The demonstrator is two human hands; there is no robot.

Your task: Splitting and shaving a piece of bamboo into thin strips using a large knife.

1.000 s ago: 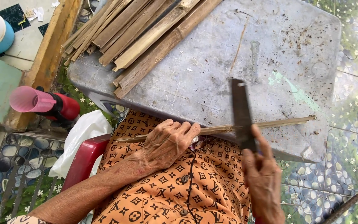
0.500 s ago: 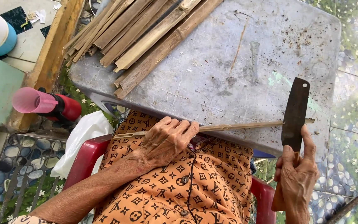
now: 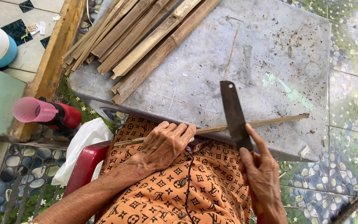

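1. Left hand (image 3: 164,143): fingers curled tight around thin split bamboo strip (image 3: 270,122), which lies along near edge of grey metal table (image 3: 195,83).
2. Right hand (image 3: 262,174): fingers clamped on dark flat-bladed knife (image 3: 233,114), blade crossing strip.
3. Bundle of split bamboo slats (image 3: 137,33) at table's far left corner.

Thin bamboo strip (image 3: 266,122): pale, long, near-horizontal along the bench (image 3: 195,83) near edge, far end slightly raised. Dark rusty flat blade (image 3: 233,114), hole near tip, stands upright across the strip, touching it mid-length.

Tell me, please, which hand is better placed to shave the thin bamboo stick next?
The right hand: it holds the knife, whose blade lies across the stick. The left hand grips the stick's near end.
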